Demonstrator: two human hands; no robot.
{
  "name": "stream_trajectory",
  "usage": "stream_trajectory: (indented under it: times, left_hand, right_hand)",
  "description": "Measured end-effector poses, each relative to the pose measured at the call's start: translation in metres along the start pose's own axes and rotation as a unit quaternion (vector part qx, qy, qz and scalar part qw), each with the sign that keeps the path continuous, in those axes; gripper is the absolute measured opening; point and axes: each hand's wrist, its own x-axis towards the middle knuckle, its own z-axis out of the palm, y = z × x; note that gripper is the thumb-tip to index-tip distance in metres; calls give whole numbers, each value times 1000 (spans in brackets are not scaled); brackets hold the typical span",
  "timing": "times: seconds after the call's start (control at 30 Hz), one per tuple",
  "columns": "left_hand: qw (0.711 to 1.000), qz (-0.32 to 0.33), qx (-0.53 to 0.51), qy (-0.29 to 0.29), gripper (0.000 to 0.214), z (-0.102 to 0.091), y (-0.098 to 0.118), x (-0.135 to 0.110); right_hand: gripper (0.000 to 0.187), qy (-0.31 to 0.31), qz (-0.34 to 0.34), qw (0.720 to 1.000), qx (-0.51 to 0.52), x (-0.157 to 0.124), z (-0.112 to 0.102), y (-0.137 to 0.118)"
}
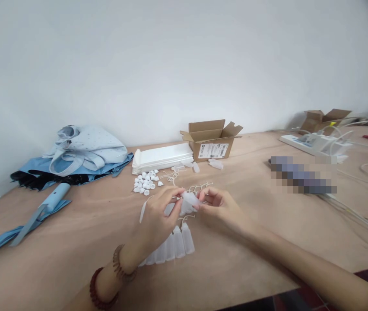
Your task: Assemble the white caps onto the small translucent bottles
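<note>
Between my hands is a small translucent plastic bottle [191, 199], held above the table. My left hand [162, 207] pinches its left end with thumb and forefinger. At its other end, my right hand [220, 206] closes its fingertips on it. Below my left hand lies a row of similar bottles [188, 239], side by side with cord at their necks; part of the row is hidden. More bottles lie just behind and under the held one. Thin cream cords [200, 187] stick out beyond my fingers. A pile of white caps [145, 181] sits left of them.
Behind stand an open cardboard box [214, 149] and a stack of white flat packs [163, 156]. Loose bottles [215, 164] lie before the box. At left are a light bag [87, 149] and blue umbrella [54, 196]; at right, a power strip [315, 146], cables and a blurred-out object [300, 175].
</note>
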Motion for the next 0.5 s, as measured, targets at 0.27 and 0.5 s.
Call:
stream_trajectory:
  times: [0.27, 0.5]
  left_hand:
    - [993, 86, 69, 31, 21, 2, 6, -1]
    - [990, 113, 78, 12, 21, -4, 9, 1]
  right_hand:
    - [31, -10, 26, 999, 25, -2, 4, 5]
    - [32, -19, 37, 999, 25, -1, 2, 8]
